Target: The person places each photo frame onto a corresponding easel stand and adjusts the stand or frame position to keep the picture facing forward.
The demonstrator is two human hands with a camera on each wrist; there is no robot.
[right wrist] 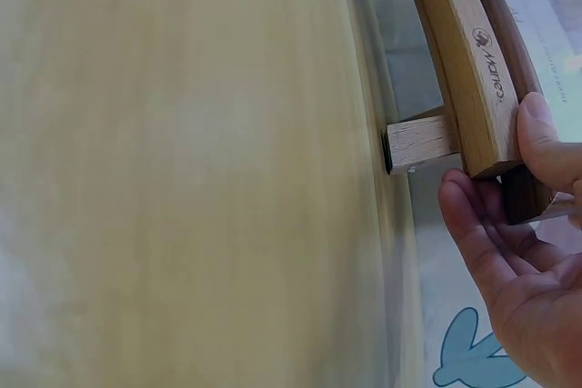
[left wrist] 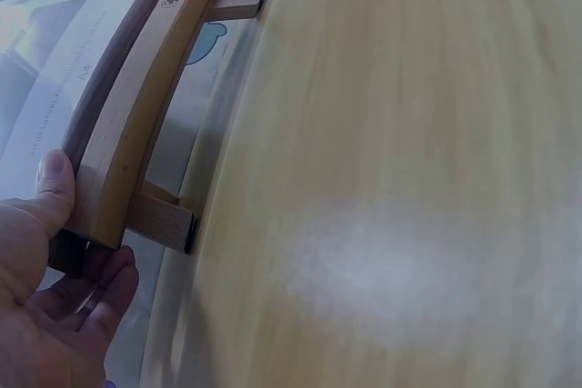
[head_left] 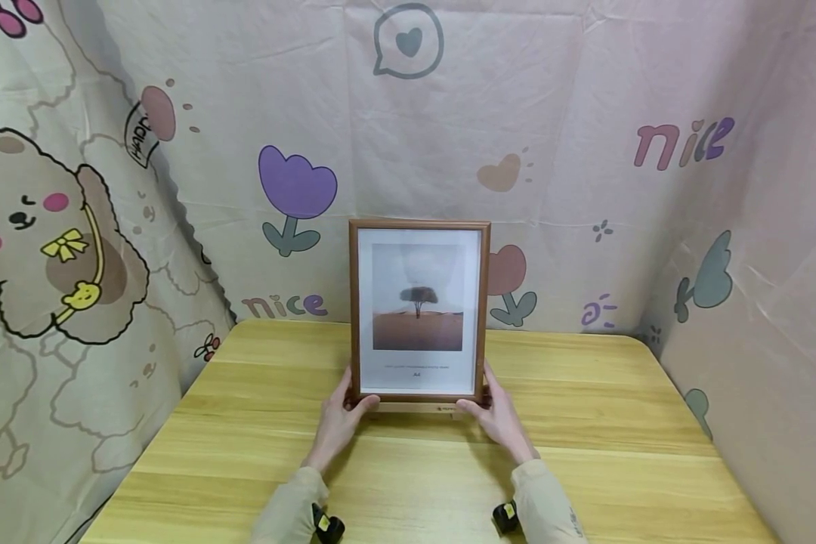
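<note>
A brown picture frame (head_left: 418, 375) with a print of a lone tree stands upright at the table's middle, leaning slightly back. Its bottom edge sits along the pale wooden ledge of a small easel stand (head_left: 415, 408), whose short feet show in both wrist views. My left hand (head_left: 336, 423) grips the lower left corner, thumb (left wrist: 56, 174) in front at the ledge and fingers curled behind. At the lower right corner my right hand (head_left: 499, 415) mirrors this, its thumb (right wrist: 538, 129) in front and fingers underneath and behind. The stand's back is hidden by the frame.
The wooden table (head_left: 598, 408) has rounded far corners. Printed cloth (head_left: 408, 166) hangs close behind its far edge and along both sides. A black strap piece with a yellow mark shows at each wrist.
</note>
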